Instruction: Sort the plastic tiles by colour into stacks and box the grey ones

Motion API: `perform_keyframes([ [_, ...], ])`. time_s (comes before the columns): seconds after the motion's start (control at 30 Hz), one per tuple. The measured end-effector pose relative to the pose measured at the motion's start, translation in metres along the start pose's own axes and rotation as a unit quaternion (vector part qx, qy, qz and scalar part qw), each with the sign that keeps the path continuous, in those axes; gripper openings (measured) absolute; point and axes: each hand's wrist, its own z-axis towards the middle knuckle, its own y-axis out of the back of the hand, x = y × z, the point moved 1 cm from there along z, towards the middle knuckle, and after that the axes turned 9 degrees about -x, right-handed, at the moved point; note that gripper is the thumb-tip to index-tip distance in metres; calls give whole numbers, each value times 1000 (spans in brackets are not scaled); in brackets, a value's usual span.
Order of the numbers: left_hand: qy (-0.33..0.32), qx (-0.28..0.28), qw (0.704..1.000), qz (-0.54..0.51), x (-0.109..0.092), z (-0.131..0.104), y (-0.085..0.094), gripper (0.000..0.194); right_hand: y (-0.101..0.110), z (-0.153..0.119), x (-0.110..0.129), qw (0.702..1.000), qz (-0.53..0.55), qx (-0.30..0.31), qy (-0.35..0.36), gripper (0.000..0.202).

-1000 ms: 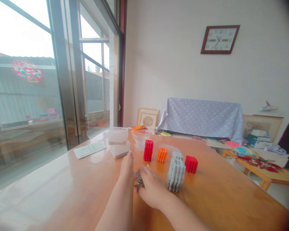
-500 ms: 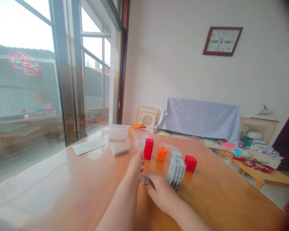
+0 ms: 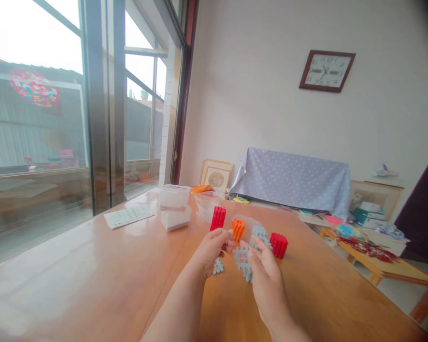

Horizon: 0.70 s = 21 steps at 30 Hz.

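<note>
My left hand (image 3: 214,247) is raised over the table, its fingers loosely curled and slightly apart, with nothing visible between them. Below its wrist, a small grey lattice piece (image 3: 218,267) lies on the table. My right hand (image 3: 267,270) has its thumb and fingers on a grey lattice building piece (image 3: 241,258), which is tilted toward me. Grey stacked building pieces (image 3: 258,232) stand just behind that hand, which partly hides them. Beyond the hands are a tall red stack (image 3: 218,218), an orange stack (image 3: 238,230) and a shorter red stack (image 3: 278,245).
White plastic boxes (image 3: 175,218) and a clear container (image 3: 206,204) stand farther back on the wooden table (image 3: 128,275). A printed sheet (image 3: 128,216) lies at the left. Beyond the table's right edge is a low wooden bench (image 3: 392,259) with things on it.
The small grey piece has left my right hand and lies on the table. My right hand has moved up and right to a grey piece by the stack. My left hand has drawn back.
</note>
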Motion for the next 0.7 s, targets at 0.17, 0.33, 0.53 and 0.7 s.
perform_keyframes([
  [0.17, -21, 116, 992, -31, -7, -12, -7, 27, 6, 3, 14, 999, 18, -30, 7, 61],
  [0.33, -27, 121, 990, -67, -7, -12, -8, 25, 9, 5, 21, 999, -37, 2, 14, 51],
  [0.53, -24, 112, 988, -102, -6, -11, -12, 34, 13, 4, 20, 999, -33, -6, -38, 38],
  [0.7, -2, 112, 989, -98, -5, -15, -17, 30, 13, 2, 20, 996, 12, -76, -38, 40],
])
